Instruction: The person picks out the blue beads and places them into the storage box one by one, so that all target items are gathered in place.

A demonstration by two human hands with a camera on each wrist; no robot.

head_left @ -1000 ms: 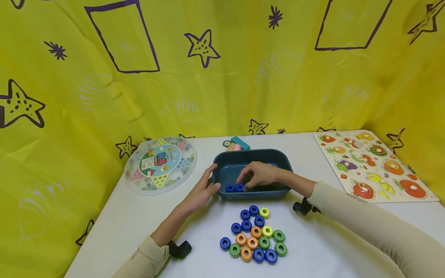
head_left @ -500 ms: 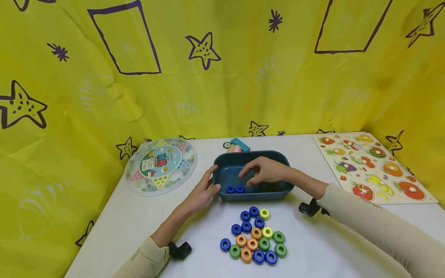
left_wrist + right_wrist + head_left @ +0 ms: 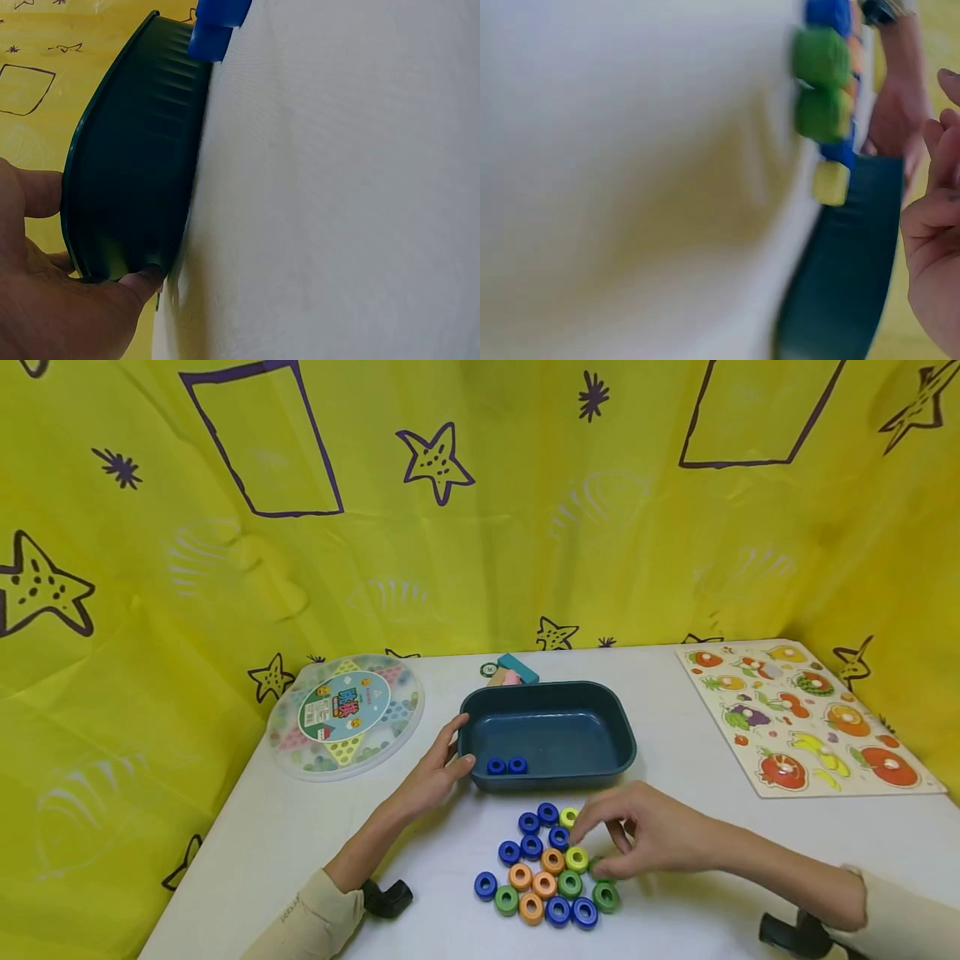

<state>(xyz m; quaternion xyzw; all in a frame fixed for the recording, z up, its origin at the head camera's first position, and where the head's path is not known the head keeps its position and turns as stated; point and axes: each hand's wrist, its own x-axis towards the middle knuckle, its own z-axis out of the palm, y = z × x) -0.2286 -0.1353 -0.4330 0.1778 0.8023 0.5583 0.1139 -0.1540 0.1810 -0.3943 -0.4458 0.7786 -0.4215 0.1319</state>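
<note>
My left hand (image 3: 429, 778) grips the left end of a dark teal plastic tub (image 3: 562, 733), thumb at the near corner and fingers around the end wall. Two blue rings (image 3: 517, 765) lie in the tub's near left corner. Over the right side of a cluster of loose rings, my right hand (image 3: 663, 828) hovers with thumb and forefinger apart, holding nothing. It partly hides a green ring and is close to a yellow ring (image 3: 577, 859). The cluster also has orange rings (image 3: 544, 884), green rings (image 3: 606, 897) and several blue rings (image 3: 558, 911).
At the left lies a round clear-lidded game box (image 3: 345, 718). A fruit puzzle board (image 3: 810, 727) lies at the right. Behind the tub are a teal block (image 3: 518, 667) and other small pieces. A yellow patterned curtain (image 3: 480, 568) hangs around the white table (image 3: 697, 893).
My right hand has released a blue ring in the tub, lifted out and moved right and nearer, over the loose rings. My left hand has stayed at the tub.
</note>
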